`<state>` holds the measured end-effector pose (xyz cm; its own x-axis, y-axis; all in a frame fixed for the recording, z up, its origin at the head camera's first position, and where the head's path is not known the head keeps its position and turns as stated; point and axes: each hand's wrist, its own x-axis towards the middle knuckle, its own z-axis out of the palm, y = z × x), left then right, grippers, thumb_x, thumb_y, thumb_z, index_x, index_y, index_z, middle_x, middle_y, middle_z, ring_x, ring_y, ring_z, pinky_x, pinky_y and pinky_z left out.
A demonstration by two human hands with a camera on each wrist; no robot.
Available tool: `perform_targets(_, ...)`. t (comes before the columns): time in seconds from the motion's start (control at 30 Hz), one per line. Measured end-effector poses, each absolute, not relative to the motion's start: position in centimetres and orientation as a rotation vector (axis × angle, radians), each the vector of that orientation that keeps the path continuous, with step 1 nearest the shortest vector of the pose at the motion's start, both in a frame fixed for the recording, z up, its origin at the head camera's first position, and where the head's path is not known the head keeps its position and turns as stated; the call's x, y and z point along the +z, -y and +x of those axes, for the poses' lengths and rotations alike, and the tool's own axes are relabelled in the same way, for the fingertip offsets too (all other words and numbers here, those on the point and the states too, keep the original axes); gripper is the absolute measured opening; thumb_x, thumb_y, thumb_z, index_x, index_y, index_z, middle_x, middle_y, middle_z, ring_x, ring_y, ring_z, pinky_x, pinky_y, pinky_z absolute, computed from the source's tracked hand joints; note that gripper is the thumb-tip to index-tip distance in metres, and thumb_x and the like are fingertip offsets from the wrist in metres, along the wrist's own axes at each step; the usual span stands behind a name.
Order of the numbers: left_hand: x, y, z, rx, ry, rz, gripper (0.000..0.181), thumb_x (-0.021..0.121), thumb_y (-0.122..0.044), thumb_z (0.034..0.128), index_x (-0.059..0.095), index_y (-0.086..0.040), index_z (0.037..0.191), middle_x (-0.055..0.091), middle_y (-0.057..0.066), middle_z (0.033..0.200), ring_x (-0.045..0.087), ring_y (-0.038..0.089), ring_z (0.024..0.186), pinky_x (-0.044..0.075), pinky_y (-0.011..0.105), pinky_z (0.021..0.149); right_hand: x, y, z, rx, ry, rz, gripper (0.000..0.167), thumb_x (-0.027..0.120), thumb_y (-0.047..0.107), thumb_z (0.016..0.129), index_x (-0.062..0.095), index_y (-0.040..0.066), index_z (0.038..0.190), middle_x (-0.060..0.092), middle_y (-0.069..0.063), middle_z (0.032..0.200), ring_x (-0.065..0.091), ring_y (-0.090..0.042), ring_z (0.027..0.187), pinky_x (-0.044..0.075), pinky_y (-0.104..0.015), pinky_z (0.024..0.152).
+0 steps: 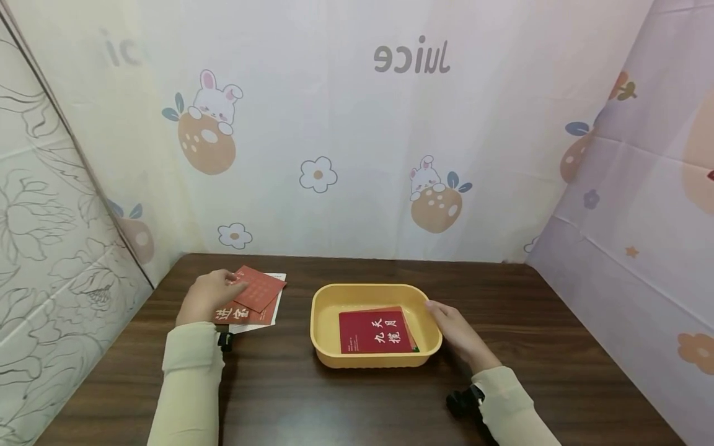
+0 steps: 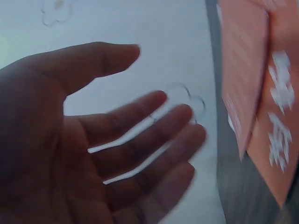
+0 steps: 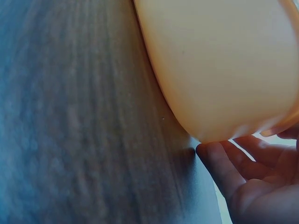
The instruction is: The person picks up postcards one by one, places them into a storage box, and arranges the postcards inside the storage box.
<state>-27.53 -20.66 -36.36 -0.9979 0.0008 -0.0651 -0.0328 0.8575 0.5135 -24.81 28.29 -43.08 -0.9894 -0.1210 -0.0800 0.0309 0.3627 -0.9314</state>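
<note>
My left hand (image 1: 207, 296) hovers at the left edge of a small pile of cards, thumb and fingers apart with nothing between them. On top lies a red card (image 1: 258, 290) with pale print, over an orange-red card (image 1: 237, 316) with white characters and a white sheet (image 1: 276, 279). At centre stands a yellow plastic tray (image 1: 368, 289), holding a dark red card (image 1: 359, 331) with white characters, another card partly hidden beneath it. My right hand (image 1: 454, 328) touches the tray's right side; in the right wrist view its fingertips (image 3: 212, 151) rest against the outer wall.
The dark wood-grain table (image 1: 268, 396) bears both the pile and the tray. Behind it hangs a pale curtain (image 1: 334, 124) printed with rabbits and flowers. More patterned cloth (image 1: 44, 248) borders the left side, and the right side as well.
</note>
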Motion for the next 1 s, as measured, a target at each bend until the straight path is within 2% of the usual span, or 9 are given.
perform_targets(0.07,-36.5,21.3,-27.3,0.772,-2.923,-0.107,0.058,0.058,-0.042,0.0978,0.058,0.012,0.119,0.061,0.033,0.113,0.060,0.044,0.097,0.050,0.055,0.079,-43.0,-28.3,-24.7,-1.707,-2.474,-0.093,0.065,0.038,0.041,0.109,0.039,-0.013,0.145,0.059,-0.028,0.130,0.064,-0.028,0.109,0.055,-0.037,0.088)
perform_targets(0.17,-36.5,22.0,-27.2,0.723,-2.885,-0.188,0.060,0.057,-0.043,0.0971,0.058,0.015,0.114,0.060,0.034,0.107,0.060,0.041,0.088,0.050,0.053,0.072,-42.9,-28.3,-24.7,-1.721,-2.463,-0.103,0.066,0.038,0.041,0.109,0.038,-0.014,0.145,0.058,-0.029,0.131,0.064,-0.029,0.109,0.055,-0.038,0.088)
perform_targets(0.23,-36.7,22.3,-27.3,0.702,-2.868,-0.219,0.061,0.055,-0.043,0.0971,0.057,0.016,0.114,0.059,0.036,0.108,0.060,0.042,0.089,0.050,0.054,0.073,-42.9,-28.4,-24.7,-1.726,-2.459,-0.107,0.066,0.038,0.041,0.109,0.037,-0.015,0.145,0.057,-0.030,0.131,0.063,-0.031,0.111,0.054,-0.039,0.089)
perform_targets(0.3,-37.0,22.4,-27.5,0.707,-2.863,-0.235,0.066,0.054,-0.042,0.0963,0.054,0.017,0.124,0.056,0.040,0.118,0.061,0.046,0.095,0.050,0.058,0.078,-42.8,-28.3,-24.6,-1.728,-2.458,-0.107,0.066,0.039,0.040,0.109,0.037,-0.015,0.145,0.057,-0.030,0.132,0.063,-0.032,0.112,0.054,-0.039,0.089)
perform_targets(0.43,-38.2,22.3,-28.0,0.726,-2.857,-0.262,0.066,0.053,-0.040,0.0961,0.053,0.019,0.126,0.055,0.040,0.120,0.060,0.048,0.098,0.050,0.059,0.081,-42.9,-28.2,-24.6,-1.722,-2.465,-0.104,0.064,0.038,0.039,0.109,0.037,-0.014,0.145,0.056,-0.030,0.133,0.062,-0.031,0.113,0.054,-0.039,0.090)
perform_targets(0.77,-39.8,21.7,-29.7,0.645,-2.909,-0.310,0.065,0.052,-0.047,0.0949,0.062,0.014,0.116,0.060,0.034,0.105,0.057,0.038,0.082,0.050,0.046,0.062,-42.9,-28.2,-24.8,-1.713,-2.470,-0.093,0.064,0.038,0.039,0.110,0.037,-0.014,0.146,0.056,-0.029,0.133,0.062,-0.031,0.112,0.054,-0.039,0.090)
perform_targets(1.0,-39.8,21.4,-30.5,0.600,-2.891,-0.330,0.071,0.055,-0.057,0.0915,0.063,0.010,0.113,0.060,0.027,0.097,0.056,0.034,0.078,0.047,0.043,0.060,-42.9,-28.2,-24.7,-1.727,-2.444,-0.105,0.064,0.036,0.037,0.110,0.036,-0.015,0.145,0.056,-0.031,0.132,0.062,-0.031,0.112,0.054,-0.039,0.090)
